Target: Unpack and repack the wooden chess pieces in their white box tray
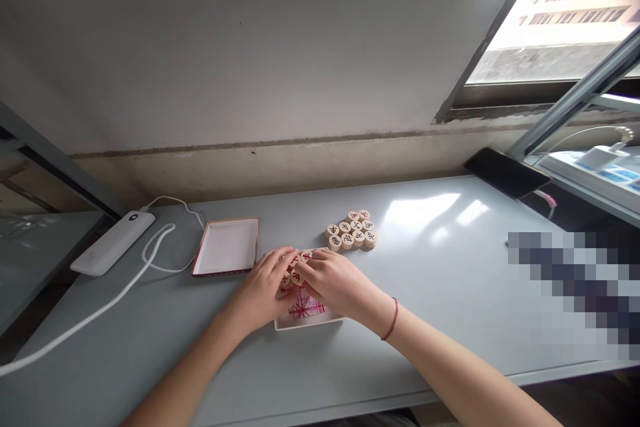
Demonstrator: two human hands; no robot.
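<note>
My left hand [265,283] and my right hand [337,283] reach in over an open shallow white box [310,325]. Between them sit several round wooden Chinese chess pieces [297,276] with red characters, in the box's far part. The left hand's fingers curl round the left side of these pieces, and the right hand's bent fingers press on their right side. Fingers hide some of the pieces. Red lines show on a sheet [306,305] in the near part of the box. Just beyond, stacked pieces with black and red characters [356,227] stand on the desk.
The box lid [227,247] lies inner side up, left of the box. Farther left are a white power bank [113,243] and a white cable [115,303]. A dark phone-like slab [507,172] leans at the back right. A wall closes off the grey desk [430,320] behind.
</note>
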